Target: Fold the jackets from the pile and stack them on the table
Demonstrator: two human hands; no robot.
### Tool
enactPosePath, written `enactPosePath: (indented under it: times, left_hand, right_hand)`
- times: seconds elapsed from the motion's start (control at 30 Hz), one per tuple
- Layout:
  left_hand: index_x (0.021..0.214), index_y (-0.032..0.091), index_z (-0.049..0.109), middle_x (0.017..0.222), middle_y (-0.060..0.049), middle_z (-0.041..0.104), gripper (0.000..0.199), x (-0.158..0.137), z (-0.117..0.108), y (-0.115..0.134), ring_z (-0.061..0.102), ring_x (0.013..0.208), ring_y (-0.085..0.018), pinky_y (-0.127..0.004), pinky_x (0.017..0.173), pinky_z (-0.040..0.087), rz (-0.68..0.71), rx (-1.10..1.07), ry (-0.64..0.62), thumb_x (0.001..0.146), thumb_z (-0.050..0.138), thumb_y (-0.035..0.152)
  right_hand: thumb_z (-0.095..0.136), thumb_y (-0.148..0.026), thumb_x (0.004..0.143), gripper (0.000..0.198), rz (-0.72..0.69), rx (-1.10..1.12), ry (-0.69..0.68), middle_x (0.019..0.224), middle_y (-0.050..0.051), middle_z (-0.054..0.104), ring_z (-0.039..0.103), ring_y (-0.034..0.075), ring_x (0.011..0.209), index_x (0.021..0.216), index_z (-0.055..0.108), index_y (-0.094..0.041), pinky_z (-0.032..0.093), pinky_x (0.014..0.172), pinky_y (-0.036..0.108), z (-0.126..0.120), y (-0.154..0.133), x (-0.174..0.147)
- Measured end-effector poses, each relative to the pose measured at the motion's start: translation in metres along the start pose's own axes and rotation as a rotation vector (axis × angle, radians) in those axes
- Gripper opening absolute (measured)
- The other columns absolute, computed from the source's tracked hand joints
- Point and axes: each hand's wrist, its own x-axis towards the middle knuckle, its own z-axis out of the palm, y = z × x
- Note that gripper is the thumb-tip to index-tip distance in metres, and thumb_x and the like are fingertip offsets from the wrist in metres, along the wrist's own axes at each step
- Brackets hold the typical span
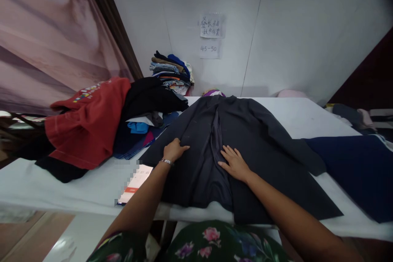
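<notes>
A dark grey long-sleeved coat [254, 143] lies spread on the white table, collar toward the wall and hem toward me. Its front gapes down the middle, showing the lining [216, 131]. My left hand [174, 150], with a bracelet on the wrist, rests on the coat's left panel, thumb stretched out to the right; its other fingers are partly hidden. On the right panel, beside the front opening, my right hand [236, 164] lies flat with fingers spread. One sleeve reaches out to the right, touching a dark blue folded cloth [353, 168].
On the left are a red garment [92, 123], black clothes [150, 94] and a small blue item [137, 127]. Folded clothes [172, 71] stand stacked by the wall. A lit phone [135, 184] lies near the table's front edge [61, 188]. More clothes [350, 114] sit far right.
</notes>
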Motion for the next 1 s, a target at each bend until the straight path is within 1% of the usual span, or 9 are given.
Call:
enactPosePath:
  times: [0.1,0.23,0.33,0.43,0.57,0.63,0.73,0.9,1.0]
  left_hand:
    - [0.105,0.018,0.056,0.111,-0.011,0.065,0.045,0.005,-0.016,-0.003,0.060,0.103,-0.026,-0.029,0.075,0.043,0.024,-0.045,-0.025,0.074,0.061,0.050]
    - [0.101,0.020,0.057,0.104,-0.008,0.067,0.030,-0.001,-0.043,0.006,0.062,0.095,-0.024,-0.028,0.071,0.042,0.086,-0.003,0.093,0.077,0.059,0.038]
    - [0.090,0.020,0.060,0.085,-0.004,0.068,0.014,-0.014,-0.057,0.027,0.063,0.079,-0.019,-0.026,0.065,0.041,0.211,-0.071,0.099,0.080,0.052,0.026]
    - [0.091,0.020,0.060,0.077,-0.001,0.067,0.015,-0.029,-0.056,0.043,0.062,0.072,-0.015,-0.024,0.063,0.041,0.370,-0.174,0.047,0.082,0.049,0.026]
    - [0.110,0.020,0.057,0.103,-0.007,0.066,0.033,-0.039,-0.032,0.033,0.062,0.094,-0.021,-0.029,0.074,0.044,0.330,-0.021,0.155,0.083,0.054,0.038]
    - [0.116,0.017,0.055,0.114,-0.012,0.062,0.040,-0.040,-0.015,0.017,0.060,0.102,-0.024,-0.031,0.079,0.045,0.253,0.085,0.138,0.082,0.055,0.038]
    - [0.121,0.015,0.051,0.112,-0.014,0.062,0.043,-0.041,0.004,-0.001,0.061,0.101,-0.025,-0.033,0.082,0.046,0.161,0.129,0.068,0.084,0.053,0.037]
    - [0.117,0.016,0.053,0.117,-0.014,0.058,0.040,-0.039,0.007,-0.007,0.056,0.109,-0.026,-0.032,0.082,0.046,0.136,0.167,0.180,0.085,0.052,0.039]
    - [0.110,0.015,0.057,0.115,-0.015,0.058,0.036,-0.034,0.004,-0.011,0.057,0.108,-0.026,-0.032,0.082,0.046,0.122,0.178,0.155,0.084,0.052,0.040]
  right_hand:
    - [0.046,-0.054,0.086,0.060,0.045,0.231,0.073,0.146,0.012,0.038,0.024,0.025,0.140,0.134,0.050,-0.018,0.015,0.114,0.050,-0.002,0.004,0.004]
    - [0.059,-0.048,0.079,0.050,0.027,0.587,0.244,0.134,0.013,0.053,0.041,0.025,0.131,0.119,0.062,-0.019,0.028,0.111,0.046,-0.017,-0.014,0.014]
    - [0.059,-0.043,0.081,0.046,0.082,0.959,0.130,0.117,0.012,0.065,0.061,0.023,0.108,0.119,0.060,-0.018,0.044,0.099,0.046,-0.025,-0.044,0.023]
    - [0.060,-0.035,0.082,0.049,0.228,1.248,-0.042,0.112,0.012,0.066,0.066,0.021,0.094,0.127,0.053,-0.017,0.054,0.084,0.041,-0.019,-0.070,0.030]
    - [0.063,-0.028,0.081,0.053,0.329,1.323,-0.113,0.114,0.013,0.065,0.066,0.019,0.091,0.130,0.049,-0.017,0.056,0.077,0.035,0.002,-0.082,0.032]
    - [0.063,-0.027,0.080,0.052,0.334,1.326,-0.137,0.114,0.012,0.065,0.066,0.019,0.092,0.130,0.049,-0.018,0.057,0.076,0.034,0.011,-0.080,0.030]
    - [0.064,-0.027,0.080,0.051,0.353,1.333,-0.161,0.114,0.012,0.065,0.066,0.019,0.093,0.128,0.051,-0.019,0.057,0.076,0.035,0.018,-0.076,0.028]
    - [0.063,-0.027,0.081,0.049,0.355,1.344,-0.173,0.115,0.013,0.064,0.065,0.020,0.094,0.128,0.051,-0.018,0.056,0.080,0.037,0.022,-0.076,0.027]
    - [0.062,-0.026,0.081,0.046,0.362,1.331,-0.178,0.116,0.013,0.064,0.065,0.020,0.097,0.126,0.052,-0.018,0.055,0.081,0.037,0.024,-0.078,0.025]
